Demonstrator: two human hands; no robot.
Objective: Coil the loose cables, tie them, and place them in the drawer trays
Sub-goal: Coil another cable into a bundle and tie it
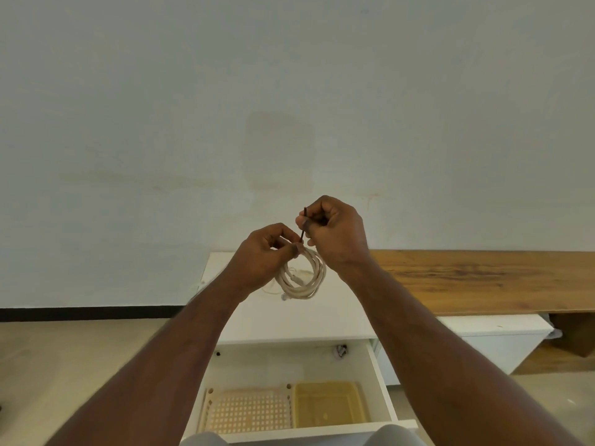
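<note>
There are no words, numbers, labels or signs to read anywhere here, not on the wall, the drawer, the trays or the cable.

One head-worn, wide-angle camera is looking forward and down from just behind the raised hands. The left hand (267, 252) and right hand (335, 230) are sitting near mid-frame, close to the lens. Beyond them a wall (289, 91) is filling the upper half; below them an open drawer (383, 381) is showing.
</note>
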